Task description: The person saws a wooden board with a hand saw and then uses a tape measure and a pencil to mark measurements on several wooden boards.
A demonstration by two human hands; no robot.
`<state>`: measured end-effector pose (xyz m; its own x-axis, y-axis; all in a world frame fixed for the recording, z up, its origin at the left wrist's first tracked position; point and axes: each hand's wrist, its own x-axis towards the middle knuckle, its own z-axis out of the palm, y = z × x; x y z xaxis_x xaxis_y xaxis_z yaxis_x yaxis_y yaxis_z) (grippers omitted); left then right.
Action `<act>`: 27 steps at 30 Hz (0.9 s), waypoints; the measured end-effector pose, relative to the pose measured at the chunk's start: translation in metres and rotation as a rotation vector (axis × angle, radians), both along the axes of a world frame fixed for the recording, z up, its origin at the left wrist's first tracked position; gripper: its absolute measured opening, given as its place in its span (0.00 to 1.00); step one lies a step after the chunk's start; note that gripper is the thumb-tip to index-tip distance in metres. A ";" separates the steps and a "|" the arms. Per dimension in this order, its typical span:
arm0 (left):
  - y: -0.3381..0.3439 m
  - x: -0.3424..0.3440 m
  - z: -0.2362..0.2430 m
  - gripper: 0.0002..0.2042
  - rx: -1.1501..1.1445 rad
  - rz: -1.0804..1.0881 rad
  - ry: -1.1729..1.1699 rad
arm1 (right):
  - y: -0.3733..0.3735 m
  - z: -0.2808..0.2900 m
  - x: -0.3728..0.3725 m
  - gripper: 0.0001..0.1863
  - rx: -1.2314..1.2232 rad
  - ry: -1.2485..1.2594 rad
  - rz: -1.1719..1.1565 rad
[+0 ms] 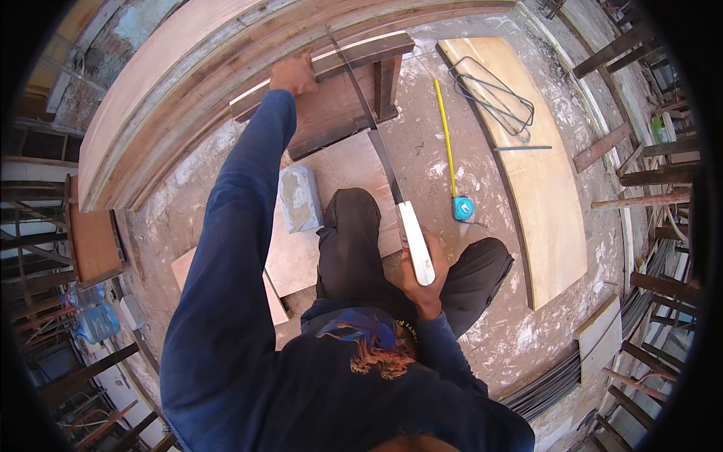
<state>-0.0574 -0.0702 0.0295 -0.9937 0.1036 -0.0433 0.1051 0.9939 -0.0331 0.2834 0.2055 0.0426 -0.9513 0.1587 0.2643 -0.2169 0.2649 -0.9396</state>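
Observation:
My left hand [294, 74] grips a long narrow timber piece [256, 98] with a white top strip, held across a low wooden frame [327, 124]. A hand saw's dark blade [384, 158] crosses that timber to the right of my left hand. My right hand [428, 279] is closed round the saw's white handle [410, 233], near my bent knees. A grey block [299, 200] lies on a pinkish plywood sheet [346, 173] beneath my left arm.
A yellow tape measure [462, 208] lies extended on the dusty floor. Bent metal rods [493, 105] rest on a pale plank [546, 226] at right. Stacked boards [132, 120] stand beyond the frame. Props, rod bundles [542, 388] and water jugs [98, 324] line the sides.

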 end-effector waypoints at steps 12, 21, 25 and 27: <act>0.012 0.048 0.005 0.23 0.031 -0.123 0.111 | -0.025 -0.027 -0.037 0.27 -0.109 0.059 0.074; 0.016 0.037 0.003 0.19 0.131 -0.060 0.066 | 0.032 -0.067 0.036 0.25 0.014 -0.162 0.045; 0.012 0.028 0.002 0.19 0.146 -0.062 0.085 | 0.031 -0.016 0.058 0.24 0.079 -0.049 0.041; 0.013 0.031 0.000 0.19 0.143 -0.060 0.088 | 0.021 0.008 0.048 0.23 0.113 -0.137 0.039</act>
<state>-0.0269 -0.0573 0.0295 -0.9849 0.1615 0.0626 0.1671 0.9812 0.0964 0.3315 0.2268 0.0511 -0.9845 0.0978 0.1458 -0.1009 0.3646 -0.9257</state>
